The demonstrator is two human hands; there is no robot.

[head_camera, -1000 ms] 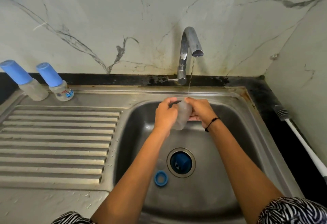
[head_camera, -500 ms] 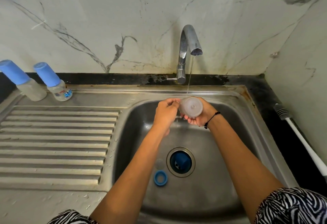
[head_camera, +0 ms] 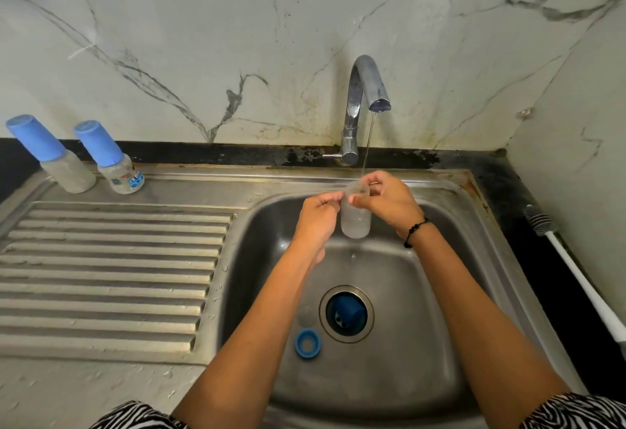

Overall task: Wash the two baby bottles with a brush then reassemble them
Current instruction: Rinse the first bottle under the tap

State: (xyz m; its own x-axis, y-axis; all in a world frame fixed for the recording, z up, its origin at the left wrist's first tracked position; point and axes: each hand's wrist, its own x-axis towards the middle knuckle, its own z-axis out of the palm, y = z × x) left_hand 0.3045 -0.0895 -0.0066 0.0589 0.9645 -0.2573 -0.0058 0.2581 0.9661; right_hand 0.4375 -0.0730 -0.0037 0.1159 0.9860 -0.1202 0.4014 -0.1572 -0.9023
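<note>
Half a second before, the bottle body had been tipped with its round end toward the camera; now it had swung upright, mouth up under the thin stream, just above the middle of the frame. The right hand (head_camera: 389, 203) pinched the rim of the bottle body (head_camera: 355, 220) between thumb and fingers, and the left hand (head_camera: 320, 216) pinched the same rim from the other side, fingers curled. Water ran from the tap (head_camera: 364, 103) into it and dripped off below. To rinse it well, I'd judge she should keep the mouth centred under the stream, let it fill, swirl and tip it out over the sink (head_camera: 474, 293). Lower down, a blue ring (head_camera: 307, 344) lay on the basin floor beside the drain (head_camera: 346, 313), where something blue sat. The brush (head_camera: 569, 266) lay at the right edge, and two capped bottles (head_camera: 84, 157) stood at the upper left.
</note>
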